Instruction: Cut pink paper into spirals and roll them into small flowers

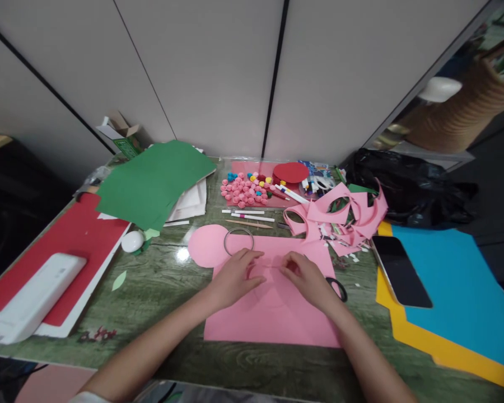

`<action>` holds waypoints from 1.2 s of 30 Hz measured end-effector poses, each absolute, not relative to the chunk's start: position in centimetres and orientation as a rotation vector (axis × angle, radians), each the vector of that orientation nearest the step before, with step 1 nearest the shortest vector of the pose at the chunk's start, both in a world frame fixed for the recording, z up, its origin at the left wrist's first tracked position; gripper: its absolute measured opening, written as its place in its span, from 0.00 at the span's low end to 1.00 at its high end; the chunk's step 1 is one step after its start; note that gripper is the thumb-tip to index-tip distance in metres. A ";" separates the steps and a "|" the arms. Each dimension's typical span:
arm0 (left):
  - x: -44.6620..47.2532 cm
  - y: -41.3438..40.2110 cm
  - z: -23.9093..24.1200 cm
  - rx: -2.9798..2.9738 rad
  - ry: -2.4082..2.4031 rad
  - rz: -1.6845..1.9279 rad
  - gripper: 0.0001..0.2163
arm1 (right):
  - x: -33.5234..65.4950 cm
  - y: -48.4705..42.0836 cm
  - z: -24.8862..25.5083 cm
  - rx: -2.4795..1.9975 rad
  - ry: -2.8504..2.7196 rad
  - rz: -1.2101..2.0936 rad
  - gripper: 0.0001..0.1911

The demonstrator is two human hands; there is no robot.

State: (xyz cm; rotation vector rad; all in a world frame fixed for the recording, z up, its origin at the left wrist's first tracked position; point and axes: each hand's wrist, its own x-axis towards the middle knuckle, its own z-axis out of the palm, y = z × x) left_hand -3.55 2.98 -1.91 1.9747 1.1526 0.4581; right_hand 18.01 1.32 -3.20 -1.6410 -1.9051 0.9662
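Note:
A sheet of pink paper (273, 322) lies on the table under both my hands. My left hand (237, 278) is over its left half, thumb and fingers apart and curved. My right hand (306, 278) is on the other side, its fingertips pinched together. Something thin and pink seems to stretch from the right fingertips toward the left hand, but it blends into the sheet. A faint curved line shows on the paper below the hands. A metal ring (225, 242) lies across the sheet's upper left edge and a pink paper circle (205, 246). Black-handled scissors (342, 291) sit partly hidden by my right wrist.
Behind are pencils (252, 217), a tray (214, 193) with pink paper rolls (241, 190), and pink cut-out scraps (327, 207). Red paper (67, 246), a white device (37, 296) and green paper (151, 179) lie left; a phone (403, 271) and blue paper (462, 285) right.

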 end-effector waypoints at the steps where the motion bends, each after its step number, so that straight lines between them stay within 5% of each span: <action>1: -3.4 2.9 -2.0 1.909 1.155 0.469 0.22 | 18.2 1.3 -3.2 -1.616 -1.868 0.996 0.04; 6: -2.6 2.6 -2.7 1.839 1.191 0.561 0.23 | 18.6 1.3 -2.7 -1.502 -1.719 1.108 0.08; 10: -2.0 2.3 -3.3 1.738 1.221 0.594 0.05 | 18.7 1.2 -2.0 -1.480 -1.684 1.101 0.09; 22: -2.2 0.2 -4.3 1.605 1.170 0.705 0.11 | 17.0 -0.7 -4.0 -1.832 -1.974 0.656 0.15; 29: -3.0 0.1 -3.7 1.832 1.203 0.814 0.25 | 17.0 -0.5 -3.8 -1.871 -2.075 0.610 0.05; 36: -3.6 1.0 -4.0 2.188 1.270 0.844 0.15 | 16.7 -0.9 -3.4 -1.885 -2.065 0.490 0.24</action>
